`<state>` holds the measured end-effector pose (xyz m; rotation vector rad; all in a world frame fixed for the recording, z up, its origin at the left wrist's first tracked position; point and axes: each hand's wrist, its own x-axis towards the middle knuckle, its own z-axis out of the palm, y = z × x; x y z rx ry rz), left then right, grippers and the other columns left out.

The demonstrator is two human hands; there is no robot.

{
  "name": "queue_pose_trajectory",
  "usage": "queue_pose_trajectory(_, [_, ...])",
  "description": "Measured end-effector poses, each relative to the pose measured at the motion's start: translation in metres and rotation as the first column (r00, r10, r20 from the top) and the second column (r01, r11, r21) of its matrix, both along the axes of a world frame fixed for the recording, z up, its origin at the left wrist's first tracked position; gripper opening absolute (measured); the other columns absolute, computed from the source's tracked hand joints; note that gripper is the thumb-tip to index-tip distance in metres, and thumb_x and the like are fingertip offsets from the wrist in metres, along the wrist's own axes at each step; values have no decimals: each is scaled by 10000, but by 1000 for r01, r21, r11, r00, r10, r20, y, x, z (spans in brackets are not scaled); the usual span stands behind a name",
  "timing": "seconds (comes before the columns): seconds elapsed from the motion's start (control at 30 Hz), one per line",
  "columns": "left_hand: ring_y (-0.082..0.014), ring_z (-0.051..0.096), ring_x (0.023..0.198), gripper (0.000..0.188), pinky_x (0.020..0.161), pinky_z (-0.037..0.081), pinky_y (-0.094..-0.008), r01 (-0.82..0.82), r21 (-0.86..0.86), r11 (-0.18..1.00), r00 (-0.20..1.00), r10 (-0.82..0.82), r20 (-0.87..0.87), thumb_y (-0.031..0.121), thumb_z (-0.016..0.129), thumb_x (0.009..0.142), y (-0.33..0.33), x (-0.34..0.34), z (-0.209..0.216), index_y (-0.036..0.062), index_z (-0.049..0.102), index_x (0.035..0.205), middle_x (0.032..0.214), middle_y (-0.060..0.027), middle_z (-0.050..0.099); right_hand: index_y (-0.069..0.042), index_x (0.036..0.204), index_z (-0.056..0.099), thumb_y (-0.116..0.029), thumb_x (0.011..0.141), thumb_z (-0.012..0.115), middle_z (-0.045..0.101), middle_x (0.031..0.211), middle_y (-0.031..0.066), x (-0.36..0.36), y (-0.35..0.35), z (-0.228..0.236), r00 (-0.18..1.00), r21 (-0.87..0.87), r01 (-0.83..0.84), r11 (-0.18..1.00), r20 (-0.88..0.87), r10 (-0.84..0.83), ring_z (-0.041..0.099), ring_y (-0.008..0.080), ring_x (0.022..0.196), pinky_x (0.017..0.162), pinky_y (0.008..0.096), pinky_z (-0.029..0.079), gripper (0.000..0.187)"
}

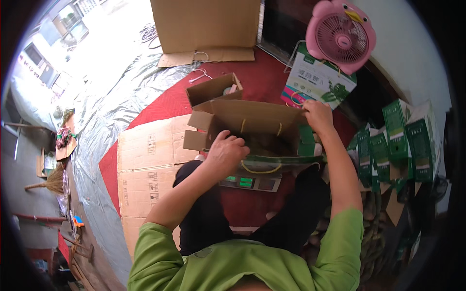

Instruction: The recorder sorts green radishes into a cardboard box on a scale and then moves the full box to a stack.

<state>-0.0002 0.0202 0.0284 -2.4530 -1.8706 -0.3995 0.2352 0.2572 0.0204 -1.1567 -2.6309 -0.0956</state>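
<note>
In front of me an open cardboard carton [262, 114] stands with its flaps up, showing brown inner walls, yellow rope handles and a green outer side. My left hand [227, 153] is at its near left corner, fingers bent over the rim; the fingertips are partly hidden. At the far right corner, my right hand [318, 116] has its fingers closed on the edge of the upright far panel. The carton's inside is dark, so I cannot tell what it holds. Just under its near side, a scale [252, 182] with lit green displays shows between my legs.
Behind the carton sits a smaller open box [213, 91] with small items inside. A flattened cardboard sheet [145, 169] lies to the left on red matting [165, 99]. A pink fan [342, 41] stands on a white-green box [315, 77]. Several green cartons [395, 133] crowd the right.
</note>
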Motion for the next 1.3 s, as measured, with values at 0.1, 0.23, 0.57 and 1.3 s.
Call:
queue_pose_trajectory(0.1, [-205,593,877,51,989,377,-426,-19,54,998,1000,19,-11,130,609,726,-2,-16,-1,140,649,755,754,-22,555,-112,810,666,-173,742,668,632,832,51,-18,-8,18,999,15,-47,999,12,46,598,263,901,756,441,411,92])
queue_pose_trajectory(0.23, [-211,585,891,53,1001,361,-422,-129,75,989,988,122,89,163,673,721,-19,-57,8,138,647,761,775,-25,573,-98,771,654,-168,734,664,626,818,42,-57,-14,44,984,109,-171,979,-38,176,595,257,873,767,430,397,80])
queue_pose_trajectory(0.57, [-229,595,850,24,1007,383,-446,-418,276,866,906,373,201,143,661,761,-124,-140,28,122,653,750,771,-26,589,-147,736,638,-171,747,597,626,815,10,-200,-72,101,904,287,-404,868,-16,427,603,215,845,720,402,393,49])
queue_pose_trajectory(1.3, [-284,586,891,57,1005,374,-517,-853,127,507,446,832,-330,118,613,740,-537,-186,-44,86,589,699,833,-86,591,-39,892,685,-177,683,643,685,831,136,-374,-432,-86,642,-316,-731,605,-21,766,668,269,793,744,464,470,253])
